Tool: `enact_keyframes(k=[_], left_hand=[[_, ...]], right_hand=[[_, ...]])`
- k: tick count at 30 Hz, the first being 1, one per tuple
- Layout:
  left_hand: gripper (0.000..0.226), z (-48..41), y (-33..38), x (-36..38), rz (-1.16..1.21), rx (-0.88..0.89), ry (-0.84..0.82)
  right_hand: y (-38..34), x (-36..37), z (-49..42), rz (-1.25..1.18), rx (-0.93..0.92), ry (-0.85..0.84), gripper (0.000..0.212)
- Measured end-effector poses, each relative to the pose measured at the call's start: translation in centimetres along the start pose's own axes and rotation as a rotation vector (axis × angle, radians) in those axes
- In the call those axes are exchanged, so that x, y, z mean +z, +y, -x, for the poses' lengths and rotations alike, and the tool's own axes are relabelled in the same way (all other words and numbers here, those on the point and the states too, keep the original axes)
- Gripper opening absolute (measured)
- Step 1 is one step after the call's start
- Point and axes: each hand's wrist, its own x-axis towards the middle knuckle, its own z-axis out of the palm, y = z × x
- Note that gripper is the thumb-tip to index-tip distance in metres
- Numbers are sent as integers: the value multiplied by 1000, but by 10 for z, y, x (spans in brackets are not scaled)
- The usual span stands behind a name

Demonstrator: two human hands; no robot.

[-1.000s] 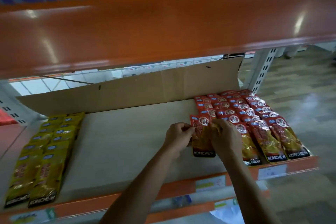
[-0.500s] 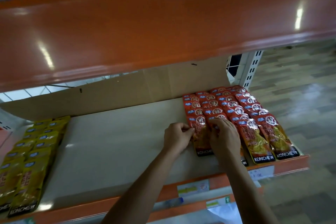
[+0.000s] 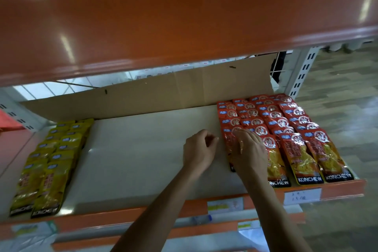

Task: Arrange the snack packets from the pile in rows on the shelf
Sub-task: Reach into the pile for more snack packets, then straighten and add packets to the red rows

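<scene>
Right hand [image 3: 248, 149] hiding most of red packet [image 3: 228, 145], left hand [image 3: 199, 149] curled beside

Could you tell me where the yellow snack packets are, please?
Head view: the glossy yellow snack packets lie in two rows at the left end of the white shelf board, opposite the red packets.

At the right of the frame the red packets [image 3: 296, 120] carry white round emblems, small blue tags, golden-yellow lower halves and black bands lettered "KONCHEW" in white. The yellow packets [image 3: 51, 159] at lower left bear the same blue tags and black bands. The shelf board [image 3: 143, 149] is cream, its front edge [image 3: 343, 188] orange like the glossy upper shelf [image 3: 184, 16]. The cardboard [image 3: 163, 92] is plain brown; the upright [image 3: 300, 75] pale grey with dark slots; the floor [image 3: 347, 92] grey-brown planks.
</scene>
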Motion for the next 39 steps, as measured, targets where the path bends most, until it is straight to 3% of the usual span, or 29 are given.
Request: enact_keyframes(k=[8,17,26,39], left_hand=[[23,34,-55,-56,-193,174,155],[27,84,-153,-159,-279,75,314],[43,148,-261,-282,-412,53,383],[40,197,-387,-401,-454,-202,575]], right_hand=[[-70,47,34,-94,-165,-170,35],[-176,109,99,-182,-317,-311,36],[-306,187,193,-268,-517,-335,32],[-440,276,260,-281,-565,-565,26]])
